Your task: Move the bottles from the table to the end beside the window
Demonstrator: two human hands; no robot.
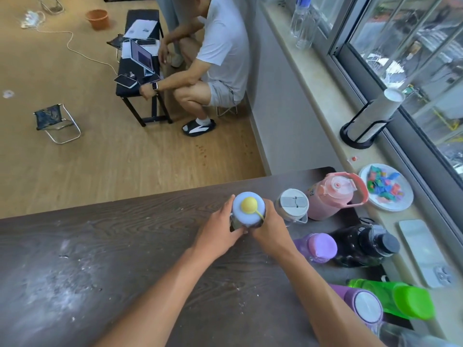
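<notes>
A bottle with a pale blue lid and a yellow knob [248,207] stands upright on the dark wooden table [125,246]. My left hand [220,230] grips its left side and my right hand [269,227] grips its right side. Just to the right stand a grey-lidded bottle [293,203] and a pink jug with a handle [333,196]. Nearer the window end are a purple-capped bottle [318,247], a dark bottle [365,245], a green bottle [400,298] and a purple bottle with a white lid [363,306].
A window sill [313,78] runs along the right, holding a plate of coloured pieces [387,187], a cup stack in a black holder [370,118], a grey tray [426,251] and clear bottles [302,23]. A person squats by a black bench [140,68] beyond the table.
</notes>
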